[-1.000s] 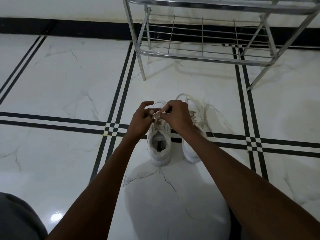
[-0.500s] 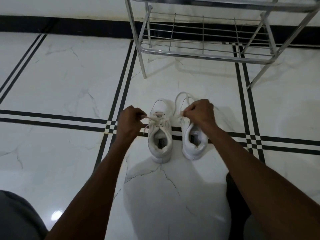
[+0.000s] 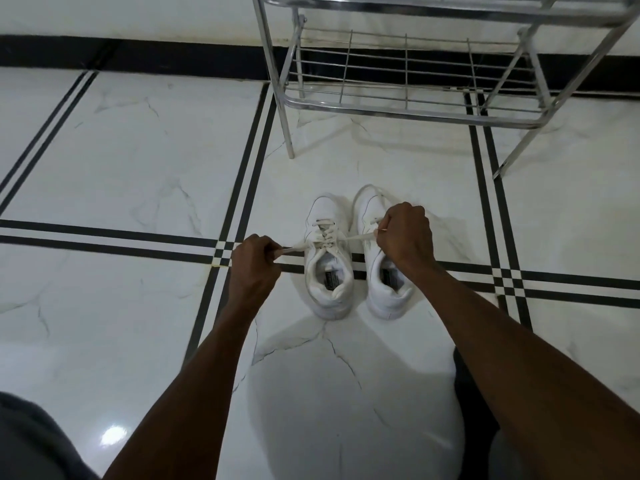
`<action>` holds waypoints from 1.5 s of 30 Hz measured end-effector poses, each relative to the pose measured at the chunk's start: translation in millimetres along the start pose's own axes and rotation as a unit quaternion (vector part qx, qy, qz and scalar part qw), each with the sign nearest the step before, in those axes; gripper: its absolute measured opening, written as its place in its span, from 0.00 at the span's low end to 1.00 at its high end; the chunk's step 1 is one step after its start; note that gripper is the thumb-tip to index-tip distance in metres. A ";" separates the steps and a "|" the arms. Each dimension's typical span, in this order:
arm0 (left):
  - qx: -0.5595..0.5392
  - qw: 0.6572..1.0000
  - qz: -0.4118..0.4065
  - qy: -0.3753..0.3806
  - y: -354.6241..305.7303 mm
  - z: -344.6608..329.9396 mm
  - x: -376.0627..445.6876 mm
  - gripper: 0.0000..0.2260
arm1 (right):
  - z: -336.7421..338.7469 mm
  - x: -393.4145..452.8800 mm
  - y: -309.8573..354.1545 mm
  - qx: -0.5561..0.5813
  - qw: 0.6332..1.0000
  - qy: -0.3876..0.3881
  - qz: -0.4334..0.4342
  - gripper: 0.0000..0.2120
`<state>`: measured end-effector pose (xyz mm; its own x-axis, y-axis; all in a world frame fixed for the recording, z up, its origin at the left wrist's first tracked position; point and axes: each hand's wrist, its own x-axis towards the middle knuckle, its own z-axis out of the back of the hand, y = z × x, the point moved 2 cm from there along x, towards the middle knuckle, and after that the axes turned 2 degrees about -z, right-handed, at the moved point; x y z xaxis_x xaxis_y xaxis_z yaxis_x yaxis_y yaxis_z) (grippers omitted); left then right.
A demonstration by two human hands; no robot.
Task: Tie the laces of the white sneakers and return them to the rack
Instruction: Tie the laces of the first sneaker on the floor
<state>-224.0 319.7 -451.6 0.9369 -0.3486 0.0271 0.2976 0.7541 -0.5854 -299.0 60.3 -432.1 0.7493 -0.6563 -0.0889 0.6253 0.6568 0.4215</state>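
Two white sneakers stand side by side on the floor, toes pointing away from me. The left sneaker [image 3: 327,271] has its lace [image 3: 325,241] stretched out sideways over the tongue. My left hand [image 3: 254,263] pinches one lace end just left of that shoe. My right hand [image 3: 405,237] grips the other end, held above the right sneaker [image 3: 384,282] and hiding part of its laces. A loose lace loop lies by the right sneaker's toe. The metal shoe rack [image 3: 408,112] stands behind the shoes.
The floor is white marble tile [image 3: 138,150] with black double stripes crossing under the shoes. A black skirting band [image 3: 121,51] runs along the wall. The rack's low wire shelf holds nothing visible. My knees show at the bottom corners.
My hands were together over the left sneaker, then drew apart sideways, pulling the lace ends taut. The right hand now sits farther right, over the right sneaker.
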 end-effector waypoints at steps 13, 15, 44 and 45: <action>-0.101 0.993 0.002 0.053 -10.3 -11.6 2.5 0.15 | -7.8 1.7 20.6 0.000 0.976 0.073 0.204 0.20; -0.108 0.989 -0.033 0.090 -21.9 -19.3 3.4 0.21 | -15.4 -4.5 29.3 -0.015 0.961 0.139 0.237 0.20; 0.100 0.995 -0.030 -0.003 -7.5 -23.2 -1.4 0.10 | -33.9 -28.1 44.7 -0.071 0.970 0.142 0.182 0.05; 0.090 0.996 -0.026 -0.001 -7.0 -24.1 -1.7 0.11 | -34.1 -28.4 44.9 -0.068 0.972 0.148 0.170 0.04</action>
<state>-232.1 301.6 -467.0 0.9200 -0.3879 0.0554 0.3727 0.8229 -0.4289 -284.7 121.1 -441.4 0.9353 -0.2698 -0.2289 0.3379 0.8733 0.3511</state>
